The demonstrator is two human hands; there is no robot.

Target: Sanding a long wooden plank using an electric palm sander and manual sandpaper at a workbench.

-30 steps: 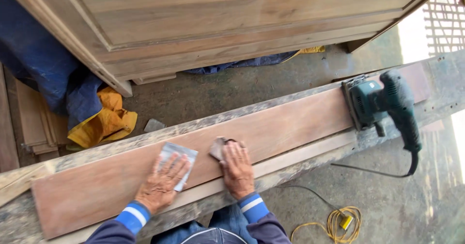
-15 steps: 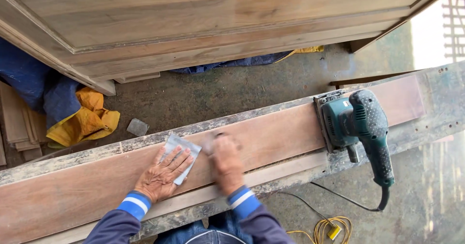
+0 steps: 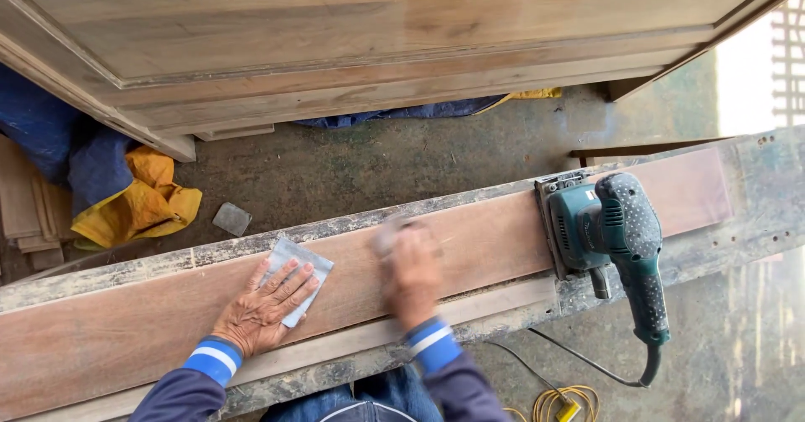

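A long reddish-brown wooden plank [image 3: 503, 238] lies along a worn workbench [image 3: 755, 212]. My left hand [image 3: 264, 309] lies flat, fingers spread, pressing a grey sheet of sandpaper [image 3: 295, 269] onto the plank. My right hand [image 3: 411, 275] is blurred with motion; it presses a small worn piece of sandpaper [image 3: 387, 236] against the plank just right of the left hand. A green electric sander [image 3: 608, 229] rests on the plank further right, its cord hanging off the bench's near side.
A large wooden door panel [image 3: 377, 36] stands beyond the bench. Blue and yellow tarpaulin [image 3: 126, 196] and stacked boards [image 3: 25, 204] lie on the concrete floor at left, with a small grey scrap [image 3: 231, 218]. A coiled yellow cable [image 3: 558, 403] lies below.
My right hand has slid along the plank to the right with its sandpaper. The view has shifted, so the sander sits nearer the middle. My left hand stays on its sheet.
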